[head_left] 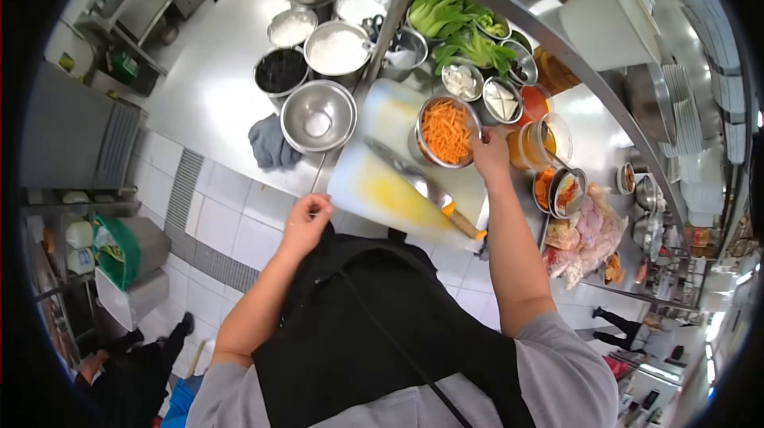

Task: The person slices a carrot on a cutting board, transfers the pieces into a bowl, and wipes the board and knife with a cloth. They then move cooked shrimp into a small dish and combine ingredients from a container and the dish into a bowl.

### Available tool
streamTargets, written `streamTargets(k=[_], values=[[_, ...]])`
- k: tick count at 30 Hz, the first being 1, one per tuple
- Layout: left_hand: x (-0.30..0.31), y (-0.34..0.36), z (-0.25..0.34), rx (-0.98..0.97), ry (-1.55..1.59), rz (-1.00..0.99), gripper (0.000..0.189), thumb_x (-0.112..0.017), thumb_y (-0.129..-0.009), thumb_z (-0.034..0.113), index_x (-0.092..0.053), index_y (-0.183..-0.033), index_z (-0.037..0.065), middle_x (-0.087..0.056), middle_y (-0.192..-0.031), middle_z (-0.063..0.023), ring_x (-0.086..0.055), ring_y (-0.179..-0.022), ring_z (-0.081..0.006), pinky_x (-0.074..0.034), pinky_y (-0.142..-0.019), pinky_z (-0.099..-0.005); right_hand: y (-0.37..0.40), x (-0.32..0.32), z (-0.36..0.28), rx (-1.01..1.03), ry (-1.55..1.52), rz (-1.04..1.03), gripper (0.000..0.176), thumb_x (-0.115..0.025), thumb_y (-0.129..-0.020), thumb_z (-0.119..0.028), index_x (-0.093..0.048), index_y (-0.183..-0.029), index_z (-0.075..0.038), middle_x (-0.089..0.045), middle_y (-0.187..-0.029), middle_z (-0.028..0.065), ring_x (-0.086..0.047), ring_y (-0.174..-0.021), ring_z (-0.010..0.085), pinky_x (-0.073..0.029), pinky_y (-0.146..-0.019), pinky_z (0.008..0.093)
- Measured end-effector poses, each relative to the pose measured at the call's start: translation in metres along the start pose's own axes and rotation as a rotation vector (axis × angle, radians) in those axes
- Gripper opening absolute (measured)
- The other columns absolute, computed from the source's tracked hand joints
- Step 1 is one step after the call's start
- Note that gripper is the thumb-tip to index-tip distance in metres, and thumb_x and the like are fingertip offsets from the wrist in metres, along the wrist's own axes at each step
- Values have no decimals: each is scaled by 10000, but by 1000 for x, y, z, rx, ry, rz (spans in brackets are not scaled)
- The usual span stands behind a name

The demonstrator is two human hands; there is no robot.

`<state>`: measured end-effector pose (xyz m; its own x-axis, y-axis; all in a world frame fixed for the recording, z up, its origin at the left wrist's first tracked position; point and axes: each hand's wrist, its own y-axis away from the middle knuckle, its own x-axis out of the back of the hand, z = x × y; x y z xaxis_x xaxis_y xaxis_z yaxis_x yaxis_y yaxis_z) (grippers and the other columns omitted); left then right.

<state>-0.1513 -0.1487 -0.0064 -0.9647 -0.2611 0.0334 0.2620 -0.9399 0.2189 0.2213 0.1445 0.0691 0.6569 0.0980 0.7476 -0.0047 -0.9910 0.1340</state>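
Head view: right hand (491, 157) pinches the rim of a metal bowl (417, 142) of shredded carrot (446, 130) over the cutting board (350, 183), probably steadying it. Left hand (306, 225) curls loosely, holding nothing visible. The knife (410, 176) handle faces bodyward, presumably for reach.

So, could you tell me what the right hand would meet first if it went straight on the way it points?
The right hand would likely meet the metal bowl of shredded carrots, whose rim it appears to grip.
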Motion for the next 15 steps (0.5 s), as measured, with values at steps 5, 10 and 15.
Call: streamTargets(k=[5, 10, 15], values=[[53, 24, -11, 80, 31, 122, 117, -735, -1023, 131, -690, -1007, 24, -768, -1241, -104, -624, -896, -92, -528, -864, -293, 28, 12, -32, -327, -408, -228, 378, -618, -1030, -216, -575, -1337, -1, -740, -1106, 110, -754, -834, 246, -629, -689, 426], [57, 16, -18, 113, 83, 167, 128, -739, -1032, 134, -689, -1012, 19, -764, -1231, -96, -609, -886, -77, -526, -851, -285, 33, 11, -22, -391, -631, -283, 306, -609, -1018, -155, -613, -1281, 2, -749, -1105, 113, -777, -919, 258, -660, -798, 474], [16, -6, 18, 105, 174, 131, 119, -751, -1024, 119, -690, -1028, 16, -748, -1152, -59, -600, -883, -75, -520, -831, -272, -2, 61, -14, -377, -747, -302, 414, -626, -950, -50, -621, -1348, 63, -752, -1226, 159, -773, -1038, 310, -672, -859, 517]])
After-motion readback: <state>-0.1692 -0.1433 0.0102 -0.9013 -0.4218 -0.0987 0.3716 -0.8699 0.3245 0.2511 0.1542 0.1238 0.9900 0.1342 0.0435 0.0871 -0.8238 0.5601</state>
